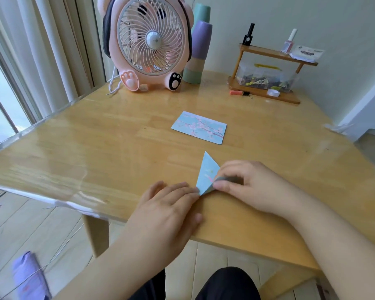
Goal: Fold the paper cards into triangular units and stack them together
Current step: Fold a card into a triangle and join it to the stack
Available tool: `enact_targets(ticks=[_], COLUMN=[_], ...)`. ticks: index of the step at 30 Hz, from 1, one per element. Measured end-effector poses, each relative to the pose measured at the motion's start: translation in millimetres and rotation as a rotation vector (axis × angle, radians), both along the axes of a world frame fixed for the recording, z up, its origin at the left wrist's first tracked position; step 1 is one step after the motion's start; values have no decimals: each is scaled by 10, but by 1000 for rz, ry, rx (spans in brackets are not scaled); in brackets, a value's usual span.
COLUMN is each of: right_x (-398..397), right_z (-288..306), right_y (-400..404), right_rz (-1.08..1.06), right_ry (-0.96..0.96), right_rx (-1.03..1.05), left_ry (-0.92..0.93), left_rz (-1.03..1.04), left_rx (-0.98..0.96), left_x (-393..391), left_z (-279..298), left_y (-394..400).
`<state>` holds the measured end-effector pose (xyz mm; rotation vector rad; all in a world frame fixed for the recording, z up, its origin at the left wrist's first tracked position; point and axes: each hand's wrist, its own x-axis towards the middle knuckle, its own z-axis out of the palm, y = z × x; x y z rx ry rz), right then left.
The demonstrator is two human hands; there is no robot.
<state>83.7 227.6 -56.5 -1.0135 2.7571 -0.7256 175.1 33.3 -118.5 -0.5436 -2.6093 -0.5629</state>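
A light blue paper card folded into a pointed triangular shape [207, 173] lies on the wooden table [95, 148] near its front edge, its tip pointing away from me. My left hand [169, 204] lies flat on the table with straight fingertips touching the shape's lower left corner. My right hand [245, 185] pinches the folded right flap of the shape between thumb and fingers. A flat, unfolded blue card with pink blossoms [199, 127] lies farther back in the middle of the table.
A pink fan [148, 43] and stacked cups [198, 53] stand at the back. A small wooden shelf [268, 83] with a clear box, bottles and tape sits at the back right. Below the table's front edge are my knees and the floor.
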Motion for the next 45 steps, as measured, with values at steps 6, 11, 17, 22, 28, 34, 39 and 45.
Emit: enact_targets(ticks=[6, 11, 17, 22, 28, 34, 39, 45], right_x=[-134, -136, -146, -153, -36, 276, 220, 76], right_z=[-19, -111, -194, -185, -236, -255, -233, -125], right_y=[-204, -184, -164, -175, -180, -299, -284, 12], right_rz=[-133, -261, -259, -274, -377, -240, -304, -453], right_ry=[-48, -42, 8, -4, 187, 114, 102, 102], right_rx=[104, -24, -58, -58, -19, -177, -184, -101], left_ry=[34, 39, 24, -8, -58, -34, -23, -39], left_rz=[49, 42, 29, 46, 59, 45, 43, 29], left_rx=[-17, -33, -122, -101, 37, 35, 40, 46], left_x=[41, 52, -5, -64, -170, -156, -132, -125], left_z=[-9, -21, 10, 49, 80, 70, 33, 26], left_y=[44, 41, 36, 29, -38, -17, -22, -43])
